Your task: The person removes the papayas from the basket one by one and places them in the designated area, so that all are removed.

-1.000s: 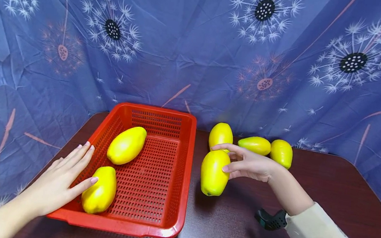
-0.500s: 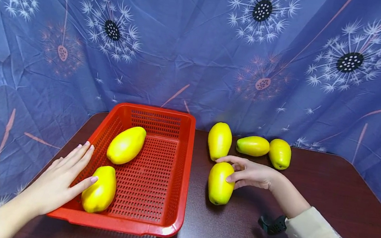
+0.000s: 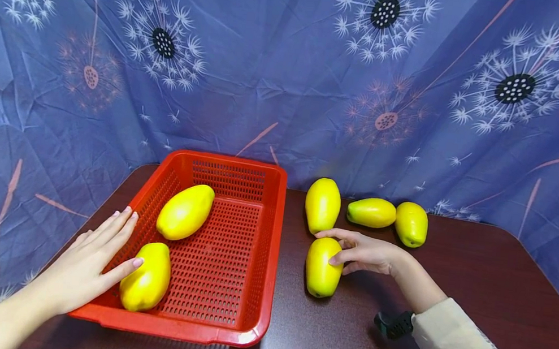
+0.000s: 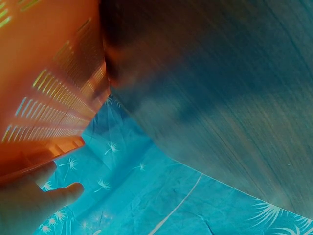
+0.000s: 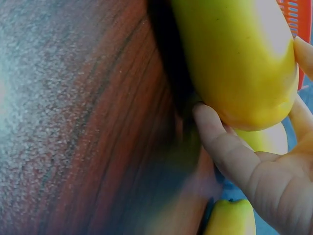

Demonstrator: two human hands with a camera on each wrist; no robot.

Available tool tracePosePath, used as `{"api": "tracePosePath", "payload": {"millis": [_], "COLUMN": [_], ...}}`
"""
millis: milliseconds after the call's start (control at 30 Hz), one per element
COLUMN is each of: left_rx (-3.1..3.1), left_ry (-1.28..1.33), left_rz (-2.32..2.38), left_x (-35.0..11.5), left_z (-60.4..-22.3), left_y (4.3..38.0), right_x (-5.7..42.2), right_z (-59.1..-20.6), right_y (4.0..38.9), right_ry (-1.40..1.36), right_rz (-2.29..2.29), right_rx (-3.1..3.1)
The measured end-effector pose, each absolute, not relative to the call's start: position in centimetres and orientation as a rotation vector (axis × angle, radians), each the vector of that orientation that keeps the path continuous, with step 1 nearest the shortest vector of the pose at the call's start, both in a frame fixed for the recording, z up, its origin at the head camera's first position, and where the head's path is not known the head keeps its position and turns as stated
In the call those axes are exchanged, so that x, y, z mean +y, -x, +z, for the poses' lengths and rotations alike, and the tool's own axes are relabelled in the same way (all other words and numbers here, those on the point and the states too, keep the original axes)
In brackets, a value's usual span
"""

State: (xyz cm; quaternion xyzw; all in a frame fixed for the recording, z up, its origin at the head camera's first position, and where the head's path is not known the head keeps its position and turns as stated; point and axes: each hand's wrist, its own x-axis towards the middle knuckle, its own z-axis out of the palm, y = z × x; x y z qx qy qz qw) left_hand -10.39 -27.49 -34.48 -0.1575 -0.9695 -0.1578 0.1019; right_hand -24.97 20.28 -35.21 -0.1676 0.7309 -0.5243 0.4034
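Observation:
My right hand grips the far end of a yellow papaya, thumb on its near side and fingers over its top. In the right wrist view, fingers curve about the rounded end of this papaya, which sits right at the table surface. My left hand lies with straight fingers over the left rim of a red plastic basket. Its thumb overlaps a papaya in the basket's near left corner. Behind that one lies another papaya, slanted. The left wrist view shows the basket's slotted outer wall.
Just beyond the gripped fruit, a papaya stands lengthwise on the dark wooden table. Farther right lie a sideways papaya and one more papaya touching it. A blue dandelion-print cloth hangs behind the table.
My right hand has brought its papaya down and slightly right, to the table, and has stayed almost still over the last half second. My left hand has not moved.

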Motion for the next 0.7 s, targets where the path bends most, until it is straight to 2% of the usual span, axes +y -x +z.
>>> {"api": "tracePosePath", "payload": {"millis": [700], "left_rx": [-2.850], "left_ry": [0.475], "left_rz": [-0.448], "left_x": [-27.31], "left_z": [-34.35], "left_y": [10.37], "right_x": [20.35], "right_z": [-35.45], "right_y": [25.65], "right_ry": [0.490], "right_rz": [-1.310], "right_rx": [1.855]}}
